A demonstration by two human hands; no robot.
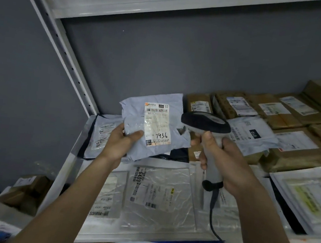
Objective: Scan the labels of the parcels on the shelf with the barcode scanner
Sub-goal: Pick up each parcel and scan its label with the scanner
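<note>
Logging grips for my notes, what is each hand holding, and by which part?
Left hand holds the grey poly mailer by its lower left corner. Right hand grips the barcode scanner by its handle.

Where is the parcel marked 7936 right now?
Centre of the head view: the left hand holds the grey parcel above the shelf, beside the scanner.

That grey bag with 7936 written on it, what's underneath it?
The grey bag is held up by the left hand. Beneath it show a black parcel and the clear bags; whatever lies directly behind it stays covered.
</note>
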